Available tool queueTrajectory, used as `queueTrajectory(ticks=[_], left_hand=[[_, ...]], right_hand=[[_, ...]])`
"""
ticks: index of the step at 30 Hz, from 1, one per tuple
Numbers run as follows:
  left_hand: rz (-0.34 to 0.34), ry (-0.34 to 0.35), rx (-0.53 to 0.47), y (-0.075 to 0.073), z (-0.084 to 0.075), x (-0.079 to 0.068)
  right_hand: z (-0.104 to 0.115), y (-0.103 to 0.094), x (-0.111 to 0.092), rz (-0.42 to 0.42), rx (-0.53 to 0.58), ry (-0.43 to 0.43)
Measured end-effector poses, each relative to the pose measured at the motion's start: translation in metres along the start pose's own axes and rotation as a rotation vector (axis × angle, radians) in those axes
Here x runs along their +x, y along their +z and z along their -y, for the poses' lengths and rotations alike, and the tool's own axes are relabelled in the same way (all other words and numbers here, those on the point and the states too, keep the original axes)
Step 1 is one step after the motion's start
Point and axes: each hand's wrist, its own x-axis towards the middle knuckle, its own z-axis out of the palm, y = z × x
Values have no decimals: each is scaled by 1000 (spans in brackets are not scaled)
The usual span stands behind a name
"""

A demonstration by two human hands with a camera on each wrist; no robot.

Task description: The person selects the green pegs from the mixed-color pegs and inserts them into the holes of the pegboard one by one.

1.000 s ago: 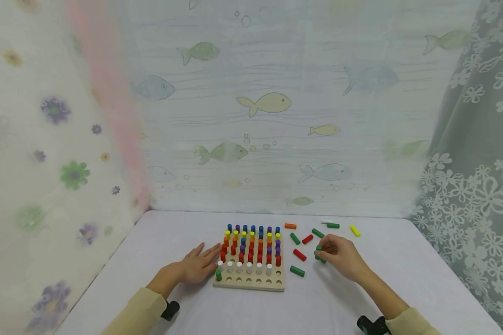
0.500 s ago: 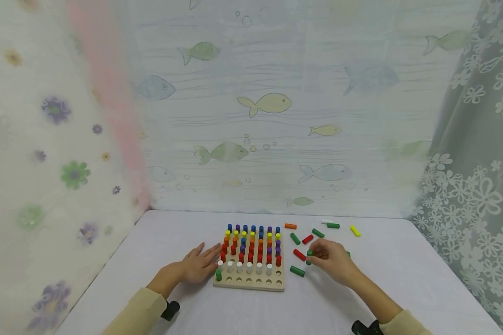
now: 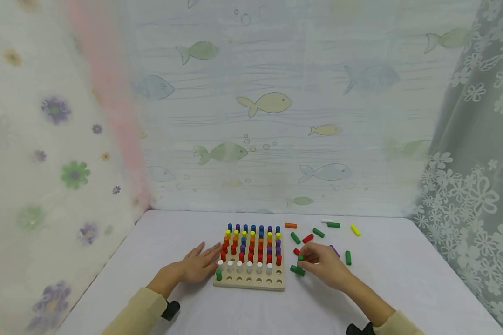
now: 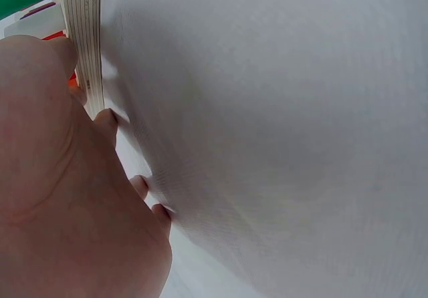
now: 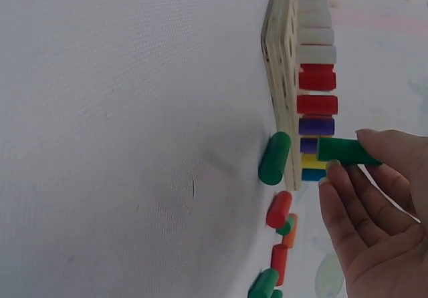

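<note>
A wooden pegboard [image 3: 251,286] holds rows of upright pegs in blue, purple, yellow, orange, red and white. One green peg [image 3: 219,275] stands at its front left corner, and the rest of that front row is bare holes. My left hand [image 3: 197,267] lies flat with straight fingers against the board's left side. In the right wrist view, a green peg [image 5: 346,151] is pinched between the thumb and fingers of my right hand [image 5: 374,224]. That hand is right of the board, above another green peg [image 3: 297,270] lying on the cloth.
More loose pegs are scattered right of the board: an orange peg [image 3: 291,225], a red peg [image 3: 308,238], a yellow peg [image 3: 355,230], a purple peg [image 3: 335,251] and several green ones. A patterned fabric wall [image 3: 251,186] rises behind the table's back edge.
My right hand has picked up a green peg and moved left with it toward the board. A purple and a green peg behind it are now uncovered. The left hand stays put.
</note>
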Motion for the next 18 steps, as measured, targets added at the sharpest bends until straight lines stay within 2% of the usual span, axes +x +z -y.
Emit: queueTrajectory(ticks=[18], left_hand=[[22, -17, -2, 0, -1, 0]], right_hand=[[18, 9, 0, 93, 41, -35]])
